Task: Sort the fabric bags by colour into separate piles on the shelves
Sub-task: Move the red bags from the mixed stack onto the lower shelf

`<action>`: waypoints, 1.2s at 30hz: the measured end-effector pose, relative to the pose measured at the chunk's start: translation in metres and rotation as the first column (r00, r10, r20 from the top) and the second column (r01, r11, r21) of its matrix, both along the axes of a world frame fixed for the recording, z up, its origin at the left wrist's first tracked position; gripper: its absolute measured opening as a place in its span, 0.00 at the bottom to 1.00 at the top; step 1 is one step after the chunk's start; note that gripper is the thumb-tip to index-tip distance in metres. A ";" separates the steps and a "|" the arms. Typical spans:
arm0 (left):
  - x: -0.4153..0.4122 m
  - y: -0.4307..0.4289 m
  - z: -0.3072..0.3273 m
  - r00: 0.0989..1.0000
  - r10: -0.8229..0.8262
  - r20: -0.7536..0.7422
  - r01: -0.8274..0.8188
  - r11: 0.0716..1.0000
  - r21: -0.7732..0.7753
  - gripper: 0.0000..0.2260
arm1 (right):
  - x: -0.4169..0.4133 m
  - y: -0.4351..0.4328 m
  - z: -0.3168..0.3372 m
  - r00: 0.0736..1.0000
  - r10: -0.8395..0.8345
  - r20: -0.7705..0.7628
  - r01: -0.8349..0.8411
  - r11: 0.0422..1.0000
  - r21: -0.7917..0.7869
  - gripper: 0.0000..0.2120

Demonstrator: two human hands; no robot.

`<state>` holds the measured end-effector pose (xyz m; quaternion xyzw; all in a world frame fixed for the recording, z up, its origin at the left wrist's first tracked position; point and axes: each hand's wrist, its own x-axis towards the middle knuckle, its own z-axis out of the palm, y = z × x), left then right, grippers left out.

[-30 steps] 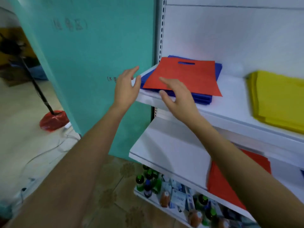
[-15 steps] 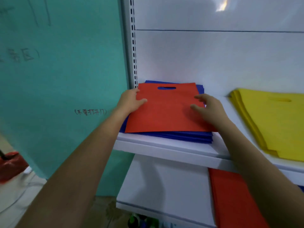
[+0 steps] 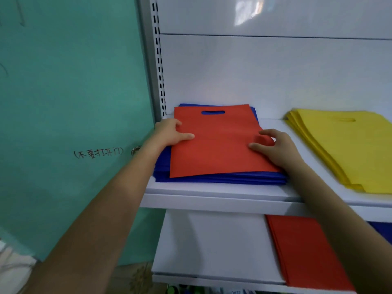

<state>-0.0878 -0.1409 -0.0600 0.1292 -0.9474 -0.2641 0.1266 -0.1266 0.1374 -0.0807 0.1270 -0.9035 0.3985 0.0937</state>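
Note:
A red fabric bag (image 3: 216,145) with a cut-out handle lies on top of a blue pile of bags (image 3: 212,180) at the left of the upper shelf (image 3: 212,196). My left hand (image 3: 167,132) grips the red bag's left edge, thumb on top. At the bag's right edge my right hand (image 3: 275,147) pinches the fabric with curled fingers, and the fabric wrinkles there. A yellow pile (image 3: 343,149) lies to the right on the same shelf. A red pile (image 3: 301,247) lies on the lower shelf (image 3: 212,247), partly behind my right forearm.
A teal door (image 3: 74,92) with handwriting stands left of the shelf's perforated upright (image 3: 159,60). A sliver of blue fabric (image 3: 381,228) shows at the far right of the lower shelf. Bottles (image 3: 191,290) peek out below.
The view has moved closer and up to the shelf. Both hands went from hovering at the shelf edge to the red bag's two side edges and now hold it.

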 end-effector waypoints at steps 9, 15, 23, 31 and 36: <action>-0.006 -0.007 0.001 0.979 0.080 -0.187 -0.005 0.930 0.368 0.20 | -0.001 0.001 0.002 0.980 0.018 -0.201 -0.026 0.999 -0.038 0.17; -0.005 -0.007 0.002 0.946 0.061 -0.318 -0.035 0.996 0.086 0.14 | -0.001 0.001 0.001 0.982 0.051 -0.180 -0.073 0.990 -0.119 0.12; 0.003 0.008 0.020 0.878 -0.027 -0.479 0.057 0.997 0.048 0.11 | 0.040 0.018 0.026 0.989 0.106 0.107 -0.024 0.813 -0.582 0.13; 0.033 0.071 0.010 0.736 -0.247 -0.631 0.311 0.950 -0.009 0.14 | 0.131 0.061 -0.007 0.969 0.004 0.246 0.152 0.775 -0.613 0.17; 0.053 0.125 0.000 0.647 -0.350 -0.678 0.456 0.890 -0.025 0.15 | 0.189 0.088 -0.035 0.953 -0.209 0.219 0.298 0.777 -0.555 0.15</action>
